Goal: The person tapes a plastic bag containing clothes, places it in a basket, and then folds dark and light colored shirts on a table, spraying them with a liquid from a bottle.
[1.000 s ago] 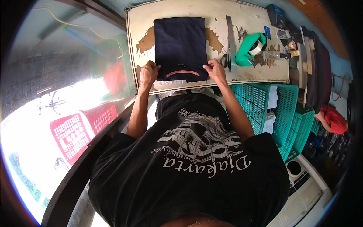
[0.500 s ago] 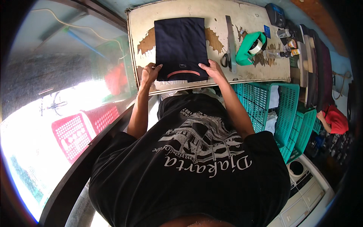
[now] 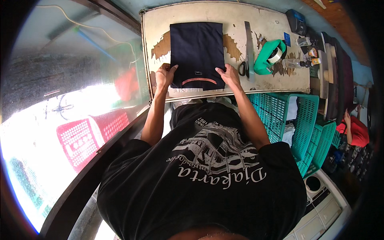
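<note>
- Left grip (image 3: 163, 76) and right grip (image 3: 231, 76) had both slid a little farther up the sides of the folded dark shirt (image 3: 196, 44) since the earlier frame.
- The shirt lay flat on the worn, pale surface (image 3: 200, 14), right between the two grips.
- Its long way ran straight out from the person. The orange-brown neck band (image 3: 199, 79) was at the near end, and the plain end was far off.
- Each grip was at its own side edge, down by the neck end. Neither one was nearer, and most of the shirt lay past them both.
- Left grip had its thumb on top of the cloth and its fingers bent at the edge. The tips were hidden, so one could not tell if it pinched.
- Right grip looked the same on its side, and one could not tell there either.
- Black scissors (image 3: 241, 69) lay close to the right of the right grip, with a long flat ruler (image 3: 249, 48) just beside them.
</note>
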Demonstrator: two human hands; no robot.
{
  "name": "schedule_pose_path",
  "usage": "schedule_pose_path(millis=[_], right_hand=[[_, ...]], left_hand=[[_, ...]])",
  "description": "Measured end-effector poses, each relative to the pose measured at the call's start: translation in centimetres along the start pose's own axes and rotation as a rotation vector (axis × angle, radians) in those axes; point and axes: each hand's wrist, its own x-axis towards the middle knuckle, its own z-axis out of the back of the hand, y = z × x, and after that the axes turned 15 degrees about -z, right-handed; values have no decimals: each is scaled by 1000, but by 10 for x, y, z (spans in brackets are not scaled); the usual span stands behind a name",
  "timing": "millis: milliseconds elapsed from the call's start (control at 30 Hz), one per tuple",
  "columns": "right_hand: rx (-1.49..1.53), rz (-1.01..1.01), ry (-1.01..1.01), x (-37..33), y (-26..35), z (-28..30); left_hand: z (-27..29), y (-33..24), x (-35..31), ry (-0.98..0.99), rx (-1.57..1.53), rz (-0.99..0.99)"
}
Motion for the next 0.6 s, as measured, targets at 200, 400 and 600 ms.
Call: schedule_pose_path(millis=[200,400,600], right_hand=[[-72,39,-151,15,14,12],[-22,-40,24,59,31,24],[-146,-90,158,20,12,24]], left_hand=[[2,4,2,11,57,-32],[4,-10,4,34,-16,-10],[14,-12,-6,190,94,25]])
